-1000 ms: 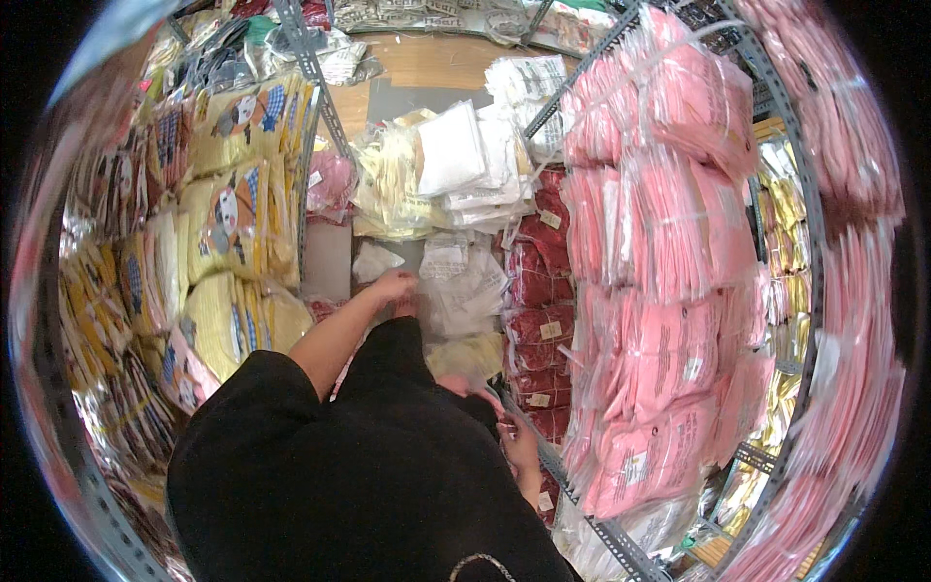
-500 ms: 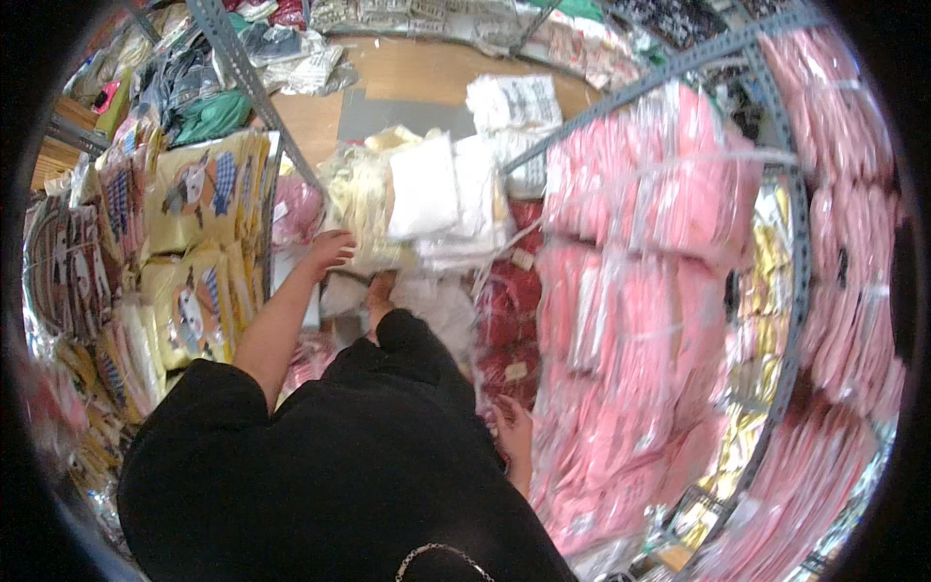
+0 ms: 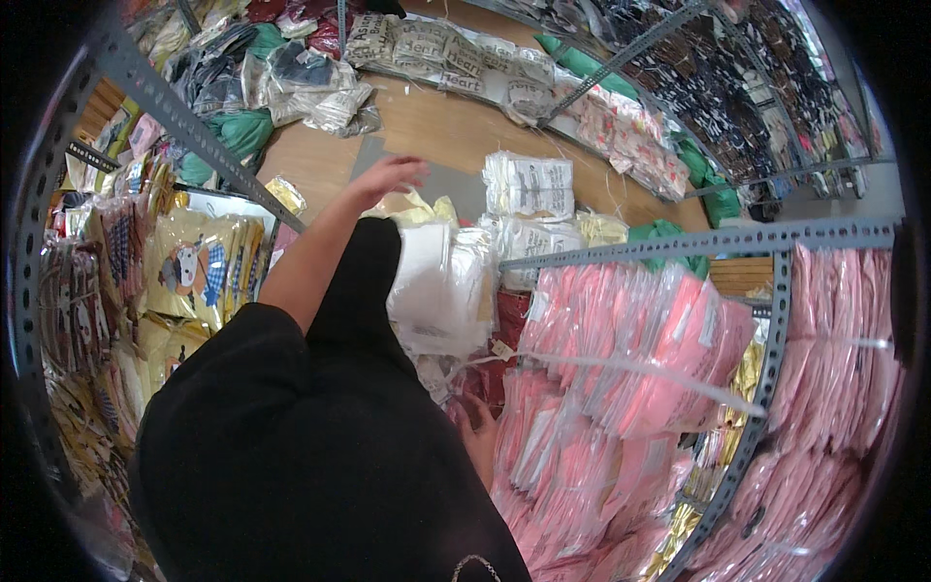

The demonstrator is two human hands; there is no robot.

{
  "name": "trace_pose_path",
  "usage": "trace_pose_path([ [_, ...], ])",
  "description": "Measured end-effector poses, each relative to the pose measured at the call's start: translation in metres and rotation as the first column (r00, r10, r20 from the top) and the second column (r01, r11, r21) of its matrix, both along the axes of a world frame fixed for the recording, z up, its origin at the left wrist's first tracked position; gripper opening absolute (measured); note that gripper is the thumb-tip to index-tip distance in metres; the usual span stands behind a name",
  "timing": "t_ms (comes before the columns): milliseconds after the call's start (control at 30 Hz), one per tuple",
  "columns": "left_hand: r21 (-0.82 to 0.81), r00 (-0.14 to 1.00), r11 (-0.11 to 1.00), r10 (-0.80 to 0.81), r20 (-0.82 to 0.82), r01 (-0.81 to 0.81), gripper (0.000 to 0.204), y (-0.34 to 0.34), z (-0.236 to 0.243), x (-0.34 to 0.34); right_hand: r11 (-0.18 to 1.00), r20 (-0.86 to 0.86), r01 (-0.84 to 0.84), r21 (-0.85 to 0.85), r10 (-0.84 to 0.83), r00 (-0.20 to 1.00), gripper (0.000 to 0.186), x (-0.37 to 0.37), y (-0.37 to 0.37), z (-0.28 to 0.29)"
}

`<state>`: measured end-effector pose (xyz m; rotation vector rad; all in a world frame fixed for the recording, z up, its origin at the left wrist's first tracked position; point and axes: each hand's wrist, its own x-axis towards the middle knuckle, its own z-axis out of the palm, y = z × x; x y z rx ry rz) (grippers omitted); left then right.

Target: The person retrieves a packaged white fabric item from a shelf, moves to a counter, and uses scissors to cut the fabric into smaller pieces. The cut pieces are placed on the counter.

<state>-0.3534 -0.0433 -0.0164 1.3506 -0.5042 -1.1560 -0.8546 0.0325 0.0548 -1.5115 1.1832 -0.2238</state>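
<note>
My left hand [image 3: 393,179] reaches out over the floor with its fingers stretched and nothing in it. Beneath it is a pale yellow bagged bundle [image 3: 412,208], just beyond a stack of white bagged garments [image 3: 423,267]. My right hand [image 3: 475,434] hangs low by the pink stacks, fingers bent and apart, with no held thing showing. Dark red packets [image 3: 511,325] lie just past it, partly covered. To its right rise stacks of pink garments in clear bags [image 3: 621,388]. A whitish strap [image 3: 640,367] runs slackly across them.
Grey slotted metal posts and rails [image 3: 698,238] frame the racks on both sides. Yellow bagged garments [image 3: 189,267] fill the left rack. White printed bundles [image 3: 529,184] sit on the brown floor [image 3: 427,121], and printed bagged bundles [image 3: 436,58] line its far side.
My left hand has swung up and forward, away from the yellow bundle's left side. My right hand has shifted slightly left. The view now takes in more of the far floor and racks.
</note>
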Motion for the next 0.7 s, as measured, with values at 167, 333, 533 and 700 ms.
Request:
trace_pose_path([
  [167,-0.019,0.996,0.997,-0.077,0.039,0.078,0.047,-0.058,0.048,0.045,0.992,0.023,0.094,0.079,-0.096,0.995,0.032,0.031,-0.04,-0.004],
  [333,0.137,0.995,0.99,-0.003,-0.099,0.016,0.044,-0.092,-0.011,0.114,0.975,0.107,0.199,0.098,-0.209,0.972,0.034,0.051,-0.064,-0.053],
  [533,0.118,0.957,0.991,0.094,-0.276,-0.063,0.041,-0.133,-0.101,0.246,0.976,0.021,0.105,0.19,-0.111,0.994,0.032,0.238,-0.193,-0.121],
  [700,0.141,0.991,0.985,0.113,-0.075,-0.102,0.045,-0.218,-0.177,0.405,0.959,0.015,-0.121,0.255,0.122,0.992,0.031,0.486,-0.325,-0.194],
])
